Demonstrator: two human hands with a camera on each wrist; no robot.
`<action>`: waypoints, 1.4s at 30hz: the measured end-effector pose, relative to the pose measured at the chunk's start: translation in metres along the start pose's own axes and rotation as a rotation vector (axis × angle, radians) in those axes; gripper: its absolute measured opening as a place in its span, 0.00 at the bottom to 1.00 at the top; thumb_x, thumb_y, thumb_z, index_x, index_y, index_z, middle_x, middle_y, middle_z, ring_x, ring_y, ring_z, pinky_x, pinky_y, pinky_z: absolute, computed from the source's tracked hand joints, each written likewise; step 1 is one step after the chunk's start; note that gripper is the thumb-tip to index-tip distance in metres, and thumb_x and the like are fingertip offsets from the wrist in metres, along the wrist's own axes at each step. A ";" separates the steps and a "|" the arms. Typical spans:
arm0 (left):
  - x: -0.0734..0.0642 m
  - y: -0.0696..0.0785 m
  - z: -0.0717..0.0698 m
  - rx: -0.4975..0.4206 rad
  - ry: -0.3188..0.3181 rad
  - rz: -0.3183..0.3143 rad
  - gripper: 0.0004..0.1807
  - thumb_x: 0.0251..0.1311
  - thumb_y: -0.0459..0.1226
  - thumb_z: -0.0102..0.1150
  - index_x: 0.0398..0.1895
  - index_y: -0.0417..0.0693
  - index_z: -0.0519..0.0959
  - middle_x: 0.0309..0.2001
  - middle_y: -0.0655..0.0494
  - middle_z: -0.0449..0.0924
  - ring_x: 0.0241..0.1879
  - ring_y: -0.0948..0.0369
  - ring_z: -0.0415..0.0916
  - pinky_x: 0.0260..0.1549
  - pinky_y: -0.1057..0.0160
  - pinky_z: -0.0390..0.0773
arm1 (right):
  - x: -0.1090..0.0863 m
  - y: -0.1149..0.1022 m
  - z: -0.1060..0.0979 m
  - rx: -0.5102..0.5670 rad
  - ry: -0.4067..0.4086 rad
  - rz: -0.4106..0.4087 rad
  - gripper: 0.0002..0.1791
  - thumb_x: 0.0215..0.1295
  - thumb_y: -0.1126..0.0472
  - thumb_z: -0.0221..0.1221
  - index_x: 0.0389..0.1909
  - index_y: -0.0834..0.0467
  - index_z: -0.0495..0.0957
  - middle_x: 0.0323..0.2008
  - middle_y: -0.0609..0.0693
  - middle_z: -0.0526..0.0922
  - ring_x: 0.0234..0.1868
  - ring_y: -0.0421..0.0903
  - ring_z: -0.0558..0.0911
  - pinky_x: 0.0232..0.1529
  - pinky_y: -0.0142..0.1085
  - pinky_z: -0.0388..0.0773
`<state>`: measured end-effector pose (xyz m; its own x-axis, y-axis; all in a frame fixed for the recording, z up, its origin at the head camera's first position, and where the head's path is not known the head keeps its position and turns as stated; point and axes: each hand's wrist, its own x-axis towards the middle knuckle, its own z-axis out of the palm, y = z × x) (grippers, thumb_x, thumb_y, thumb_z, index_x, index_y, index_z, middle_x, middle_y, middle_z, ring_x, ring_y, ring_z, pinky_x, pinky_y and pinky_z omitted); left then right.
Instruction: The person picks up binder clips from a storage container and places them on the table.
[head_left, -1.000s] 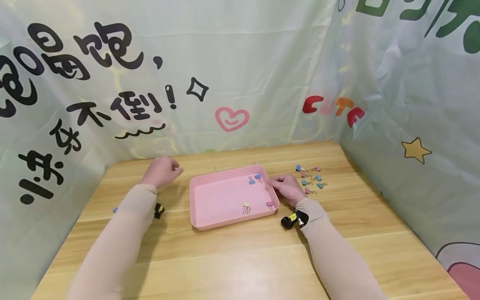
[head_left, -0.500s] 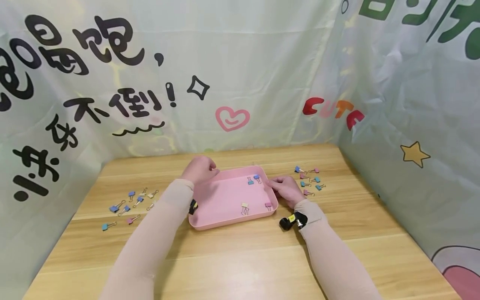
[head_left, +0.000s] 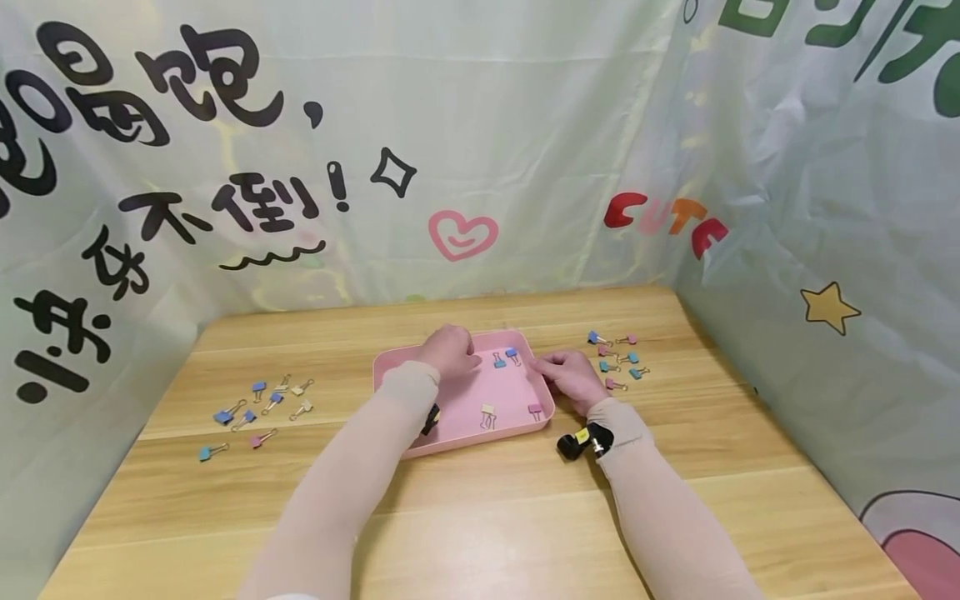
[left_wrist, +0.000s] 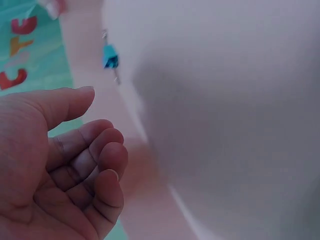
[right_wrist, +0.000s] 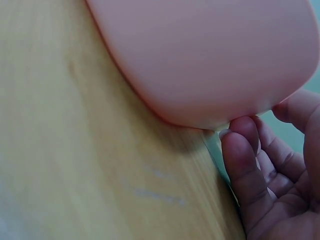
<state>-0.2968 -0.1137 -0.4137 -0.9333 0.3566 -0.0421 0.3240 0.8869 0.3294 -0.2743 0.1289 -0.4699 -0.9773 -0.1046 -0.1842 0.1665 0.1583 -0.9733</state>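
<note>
My left hand (head_left: 448, 352) is above the left half of a shallow pink tray (head_left: 459, 408). In the left wrist view its fingers (left_wrist: 112, 159) are loosely curled, the thumb stands apart, and nothing is held between them. My right hand (head_left: 573, 377) pinches the tray's right rim; in the right wrist view its fingers (right_wrist: 242, 155) meet the tray wall (right_wrist: 210, 60). Inside the tray lie a teal binder clip (head_left: 499, 362), a blue binder clip (head_left: 512, 354), a cream binder clip (head_left: 488, 412) and a purple-pink binder clip (head_left: 535, 410). The left forearm hides the tray's lower left corner.
Several binder clips in blue, cream, pink and teal lie on the left of the wooden table (head_left: 225, 517), among them a pink clip (head_left: 262, 438). More blue, teal and pink clips, including a teal clip (head_left: 638, 372), lie right of the tray. A printed curtain (head_left: 525, 150) stands behind.
My left hand has moved right, from beside the tray to over its inside, uncovering the clips on the left. The right hand stays at the tray's rim.
</note>
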 end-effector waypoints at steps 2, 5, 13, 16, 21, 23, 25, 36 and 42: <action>0.005 0.005 0.006 0.016 -0.009 -0.004 0.11 0.59 0.44 0.64 0.25 0.47 0.81 0.24 0.59 0.76 0.26 0.62 0.72 0.34 0.61 0.74 | 0.000 0.000 0.000 -0.002 0.000 -0.001 0.20 0.62 0.55 0.64 0.44 0.69 0.80 0.36 0.57 0.84 0.32 0.46 0.83 0.33 0.37 0.81; 0.013 0.012 0.014 0.033 -0.035 0.009 0.16 0.59 0.46 0.64 0.20 0.45 0.76 0.19 0.57 0.71 0.23 0.60 0.69 0.32 0.60 0.74 | 0.000 0.000 0.000 -0.009 -0.005 -0.006 0.19 0.62 0.55 0.64 0.44 0.69 0.80 0.36 0.58 0.84 0.32 0.46 0.83 0.34 0.37 0.81; 0.027 0.031 0.025 0.096 -0.018 0.116 0.09 0.57 0.47 0.65 0.41 0.65 0.80 0.40 0.54 0.83 0.45 0.56 0.77 0.51 0.58 0.72 | -0.003 -0.002 0.000 -0.013 -0.012 -0.019 0.20 0.62 0.55 0.64 0.44 0.69 0.80 0.35 0.57 0.84 0.32 0.45 0.83 0.34 0.36 0.81; 0.030 0.037 0.028 0.099 -0.010 0.155 0.17 0.58 0.45 0.65 0.48 0.77 0.76 0.44 0.55 0.82 0.47 0.56 0.76 0.51 0.58 0.72 | -0.004 -0.002 0.001 -0.023 -0.009 -0.024 0.21 0.62 0.54 0.65 0.44 0.69 0.80 0.36 0.58 0.84 0.32 0.46 0.83 0.35 0.36 0.80; 0.033 0.042 0.035 0.073 0.013 0.099 0.16 0.59 0.37 0.62 0.41 0.76 0.79 0.42 0.56 0.82 0.45 0.58 0.77 0.50 0.59 0.73 | -0.002 -0.001 0.002 -0.019 -0.016 -0.026 0.20 0.62 0.54 0.65 0.44 0.69 0.81 0.37 0.58 0.84 0.34 0.46 0.83 0.36 0.36 0.80; 0.034 0.042 0.037 0.050 0.020 0.087 0.19 0.58 0.34 0.60 0.39 0.77 0.79 0.38 0.57 0.82 0.42 0.59 0.76 0.46 0.61 0.74 | -0.001 0.000 0.001 -0.021 -0.010 -0.021 0.20 0.62 0.54 0.65 0.43 0.68 0.82 0.37 0.58 0.84 0.34 0.45 0.83 0.36 0.36 0.80; 0.035 0.042 0.038 0.031 0.019 0.086 0.19 0.58 0.33 0.60 0.39 0.77 0.79 0.35 0.56 0.81 0.38 0.59 0.76 0.42 0.62 0.75 | 0.000 0.000 0.000 -0.029 -0.006 -0.019 0.20 0.62 0.54 0.65 0.43 0.68 0.81 0.37 0.57 0.84 0.34 0.45 0.83 0.35 0.36 0.80; 0.020 0.037 0.018 0.135 0.023 0.064 0.12 0.60 0.45 0.63 0.35 0.45 0.80 0.37 0.52 0.81 0.39 0.56 0.78 0.46 0.58 0.76 | 0.000 -0.001 -0.001 -0.021 -0.018 -0.024 0.20 0.63 0.55 0.63 0.45 0.70 0.80 0.37 0.59 0.84 0.32 0.44 0.82 0.34 0.35 0.80; 0.006 0.021 -0.006 0.076 0.045 0.030 0.11 0.60 0.43 0.64 0.24 0.49 0.79 0.27 0.59 0.78 0.30 0.59 0.74 0.37 0.60 0.75 | 0.001 0.000 -0.001 0.000 -0.014 -0.005 0.19 0.64 0.56 0.63 0.46 0.69 0.80 0.38 0.59 0.84 0.33 0.45 0.83 0.35 0.35 0.81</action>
<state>-0.2971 -0.0951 -0.4011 -0.9285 0.3712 0.0101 0.3611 0.8963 0.2574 -0.2758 0.1298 -0.4703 -0.9761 -0.1190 -0.1816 0.1620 0.1574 -0.9742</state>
